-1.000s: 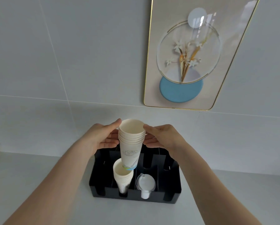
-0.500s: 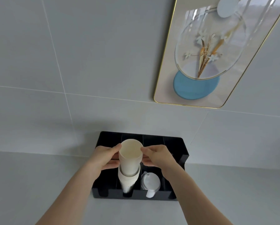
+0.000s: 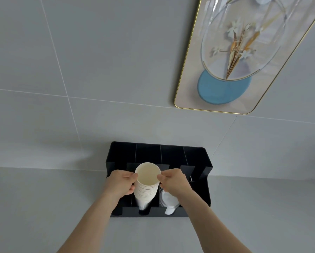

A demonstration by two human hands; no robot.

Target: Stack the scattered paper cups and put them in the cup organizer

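Home counter: tiled wall (image 3: 98,61), framed floral picture (image 3: 235,55).

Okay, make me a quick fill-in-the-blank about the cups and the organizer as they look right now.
1. The cup stack is held by ____ hands.
2. The organizer is coloured ____.
3. The white lids sit in the slot to the ____ of the cups.
4. The framed picture hangs on the ____.

Missing words: both; black; right; wall

Two bare forearms enter from the bottom edge. No sleeve shows on either up to the frame border. Left hand (image 3: 120,183): no ring, watch or band on the visible side. Right hand (image 3: 174,181): likewise unadorned. No gloves. Fingernails too small to make out.
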